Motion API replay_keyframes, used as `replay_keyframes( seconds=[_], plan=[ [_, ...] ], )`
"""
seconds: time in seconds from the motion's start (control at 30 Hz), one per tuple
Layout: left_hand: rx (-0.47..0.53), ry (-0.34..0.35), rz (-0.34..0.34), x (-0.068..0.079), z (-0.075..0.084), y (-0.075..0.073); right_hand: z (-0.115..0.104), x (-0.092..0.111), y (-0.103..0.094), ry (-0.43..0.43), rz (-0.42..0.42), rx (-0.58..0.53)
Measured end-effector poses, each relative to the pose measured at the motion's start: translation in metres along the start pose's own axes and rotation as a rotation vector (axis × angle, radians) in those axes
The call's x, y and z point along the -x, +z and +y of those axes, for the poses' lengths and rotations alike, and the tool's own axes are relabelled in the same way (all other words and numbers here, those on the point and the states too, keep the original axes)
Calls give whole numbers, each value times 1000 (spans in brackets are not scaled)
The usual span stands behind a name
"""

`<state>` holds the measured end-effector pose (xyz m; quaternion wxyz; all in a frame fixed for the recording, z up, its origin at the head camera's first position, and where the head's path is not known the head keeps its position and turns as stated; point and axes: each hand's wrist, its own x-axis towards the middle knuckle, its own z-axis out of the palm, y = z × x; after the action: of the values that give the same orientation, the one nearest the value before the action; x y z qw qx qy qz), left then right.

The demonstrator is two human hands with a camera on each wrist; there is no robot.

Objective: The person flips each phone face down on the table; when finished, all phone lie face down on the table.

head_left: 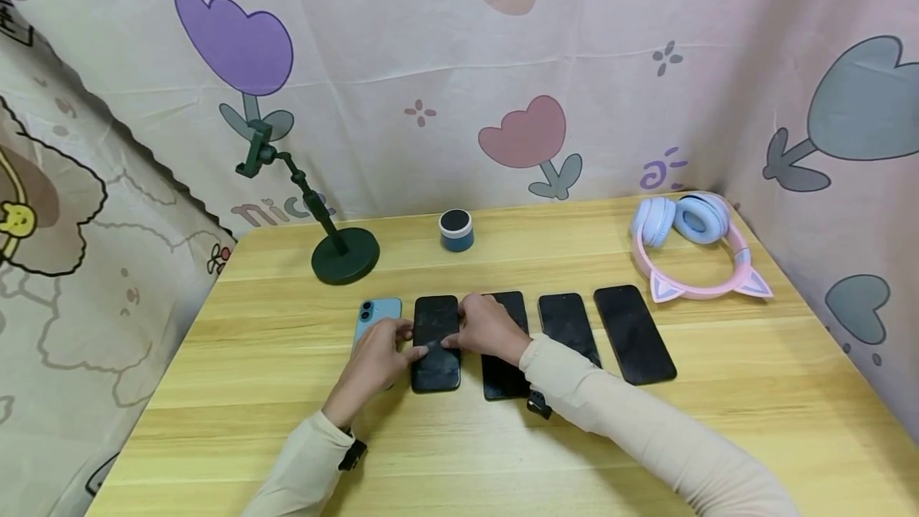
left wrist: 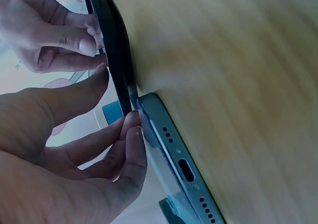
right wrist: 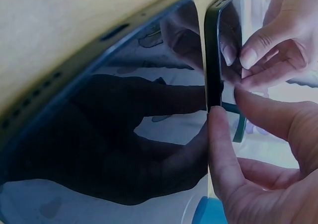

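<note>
A black-screened smartphone [head_left: 436,373] lies face up in a row of phones. My left hand [head_left: 376,361] grips its left edge, thumb over the screen. From the other side my right hand [head_left: 491,329] pinches its right edge, its thumb also on the glass. Left of it lies a light-blue smartphone [head_left: 388,308], back up, partly covered by my left hand; its charging port end [left wrist: 186,170] shows in the left wrist view. Below my right hand and wrist is a larger black smartphone [head_left: 502,377], whose screen mirrors the hand in the right wrist view.
Two more dark smartphones, one nearer [head_left: 567,321] and one farther right [head_left: 635,333], continue the row. Behind stand a dark green phone stand [head_left: 346,255] and a small blue-and-white cylinder [head_left: 456,234]. Pink cat-ear headphones [head_left: 700,291] lie at the wooden table's [head_left: 459,461] back right.
</note>
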<state>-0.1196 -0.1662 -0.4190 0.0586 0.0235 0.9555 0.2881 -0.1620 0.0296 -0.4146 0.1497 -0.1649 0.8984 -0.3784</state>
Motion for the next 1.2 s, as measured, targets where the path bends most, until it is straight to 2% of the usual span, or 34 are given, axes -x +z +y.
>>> replay_keyframes(
  seconds=[0.4,0.87,1.03,1.2],
  plan=[
    [131,25,42,3,-1,-3,0,0,1,25,-24,-70],
    [310,28,78,5,-5,-10,-3,1,0,65,-47,-230],
    [414,8,62,4,-2,-13,-4,0,1,67,-49,-257],
    [466,6,28,4,0,-16,-2,-2,3,64,-54,-300]
  ],
)
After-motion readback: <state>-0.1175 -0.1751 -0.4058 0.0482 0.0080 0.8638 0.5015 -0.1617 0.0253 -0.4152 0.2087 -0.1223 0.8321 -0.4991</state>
